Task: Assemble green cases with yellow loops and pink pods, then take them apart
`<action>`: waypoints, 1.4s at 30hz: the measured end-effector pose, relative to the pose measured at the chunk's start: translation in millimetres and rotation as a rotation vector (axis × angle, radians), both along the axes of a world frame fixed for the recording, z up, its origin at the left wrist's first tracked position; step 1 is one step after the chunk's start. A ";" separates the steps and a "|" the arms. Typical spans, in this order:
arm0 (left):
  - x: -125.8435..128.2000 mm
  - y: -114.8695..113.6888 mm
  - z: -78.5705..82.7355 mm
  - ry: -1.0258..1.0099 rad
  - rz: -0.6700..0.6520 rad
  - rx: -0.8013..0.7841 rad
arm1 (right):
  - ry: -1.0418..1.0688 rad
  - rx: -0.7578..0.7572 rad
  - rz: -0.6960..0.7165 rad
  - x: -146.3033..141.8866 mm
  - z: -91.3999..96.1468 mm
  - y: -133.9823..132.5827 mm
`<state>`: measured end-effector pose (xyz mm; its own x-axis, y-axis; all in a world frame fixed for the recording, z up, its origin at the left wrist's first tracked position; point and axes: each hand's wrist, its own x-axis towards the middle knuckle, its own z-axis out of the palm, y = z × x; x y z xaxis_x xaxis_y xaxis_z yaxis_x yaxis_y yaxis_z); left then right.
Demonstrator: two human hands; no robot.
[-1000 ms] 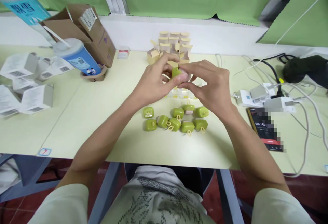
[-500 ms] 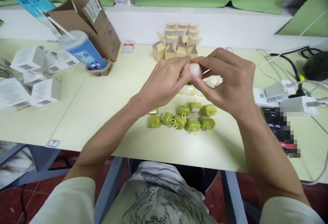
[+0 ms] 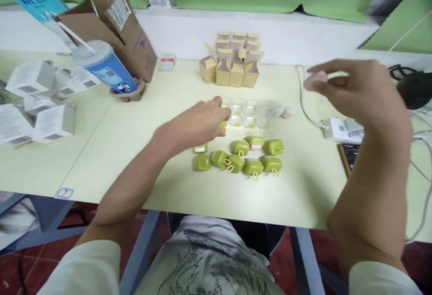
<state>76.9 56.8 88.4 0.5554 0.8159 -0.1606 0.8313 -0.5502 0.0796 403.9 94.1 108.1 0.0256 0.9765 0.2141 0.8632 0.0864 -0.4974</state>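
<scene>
My left hand point(image 3: 202, 122) has its fingers closed around a small green case point(image 3: 222, 127), mostly hidden under them. Off to the right, my right hand point(image 3: 359, 86) is raised above the table, pinching a pale pink rounded piece point(image 3: 315, 80) between thumb and fingers. Several small green cases with yellow loops, among them a green case point(image 3: 253, 167) at the front, lie below my hands. One of them point(image 3: 255, 143) shows a pink part. Beside my left hand is a clear plastic tray point(image 3: 249, 114) with cells, and two whitish pieces point(image 3: 287, 113) lie at its right end.
Open yellow boxes point(image 3: 237, 74) stand in rows near the wall. A blue cup point(image 3: 108, 70), a brown carton point(image 3: 135, 38) and white boxes point(image 3: 56, 122) are on the left. A white power strip point(image 3: 337, 129), cables and a phone point(image 3: 347, 158) lie on the right.
My hands were together around the pink piece and have parted. The right moved right and up with it; the left moved left and down, a green case now showing under its fingers.
</scene>
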 end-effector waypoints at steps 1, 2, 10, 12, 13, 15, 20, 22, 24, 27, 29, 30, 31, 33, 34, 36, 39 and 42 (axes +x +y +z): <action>2.5 -2.8 -3.3 0.064 -0.010 0.017 | -0.122 -0.127 -0.051 11.7 -5.9 10.3; 6.0 -5.3 -6.3 0.119 -0.020 0.032 | -0.223 -0.239 -0.051 22.9 -13.7 21.2; 31.1 -8.8 -18.2 0.340 -0.088 -0.047 | -0.358 -0.412 0.159 83.6 -88.1 84.3; 32.3 -5.4 -22.6 0.323 -0.109 -0.044 | -0.285 -0.281 0.283 93.7 -100.3 90.1; 32.6 -3.7 -24.8 0.314 -0.111 -0.040 | -0.243 -0.219 0.351 97.3 -104.4 92.1; 33.2 -1.3 -28.7 0.311 -0.107 -0.043 | -0.218 -0.200 0.416 99.1 -107.5 93.9; 35.0 0.0 -33.8 0.328 -0.108 -0.039 | -0.397 -0.452 0.266 72.0 -93.1 86.6; 35.1 0.0 -34.8 0.324 -0.109 -0.033 | -0.421 -0.491 0.237 58.2 -87.3 81.6; 34.8 0.1 -35.4 0.328 -0.108 -0.048 | -0.429 -0.510 0.216 49.1 -85.0 78.8; 34.5 -0.1 -35.6 0.329 -0.105 -0.058 | -0.434 -0.489 0.202 47.6 -87.9 80.4; 34.5 -0.7 -34.7 0.323 -0.105 -0.079 | -0.428 -0.465 0.205 52.6 -92.7 84.2; 34.4 -1.3 -33.9 0.322 -0.105 -0.099 | -0.421 -0.450 0.215 55.8 -95.5 86.2; 34.3 -2.0 -32.7 0.323 -0.103 -0.119 | -0.409 -0.426 0.232 59.0 -98.6 88.0; 33.4 -4.0 -29.5 0.324 -0.100 -0.139 | -0.378 -0.353 0.273 64.3 -104.7 90.4; 32.6 -5.1 -27.8 0.323 -0.103 -0.139 | -0.362 -0.317 0.287 66.2 -107.4 90.7; 31.1 -7.0 -24.6 0.298 -0.137 -0.119 | -0.340 -0.279 0.290 68.7 -110.7 90.0; 32.3 -8.7 -23.1 0.207 -0.213 -0.069 | -0.330 -0.302 0.274 72.0 -107.0 85.9; 40.1 -9.5 -27.8 0.089 -0.222 -0.069 | -0.369 -0.293 0.244 73.7 -90.7 78.1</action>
<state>117.0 47.4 60.6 0.7007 0.6613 -0.2678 0.6963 -0.7156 0.0547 477.5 172.2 17.4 -0.2353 0.9650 -0.1163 0.9575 0.2096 -0.1979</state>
